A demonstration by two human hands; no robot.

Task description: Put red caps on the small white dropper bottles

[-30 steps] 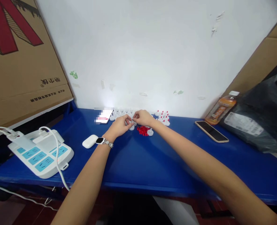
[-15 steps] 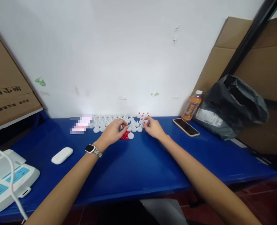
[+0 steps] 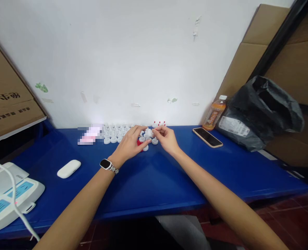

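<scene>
Thumb and fingers of my left hand [image 3: 130, 143] are curved around a white nozzle cap [image 3: 148, 133]. My right hand [image 3: 167, 139] has its thumb and index finger pinched together at that cap's right side; whatever lies between those fingertips is hidden. Under and beside my left fingers is a pile of small red tips [image 3: 139, 143], partly covered. Rows of white caps [image 3: 114, 139] stand to the left along the wall, and one cap [image 3: 154, 141] stands just below my right fingertips. Behind my right hand are several caps with red tips on top [image 3: 154, 123].
On the right lie a phone [image 3: 207, 137], an orange drink bottle [image 3: 214, 114] and a black plastic bag [image 3: 255, 114]. To the left are a white earbud case [image 3: 69, 169] and a power strip [image 3: 18, 198] with a cable. The white wall [image 3: 143, 62] bounds the blue table [image 3: 154, 187] behind.
My left hand has opened from a pinch above the red tips and reached around a white cap. My right hand has moved left from the red-tipped caps to meet it.
</scene>
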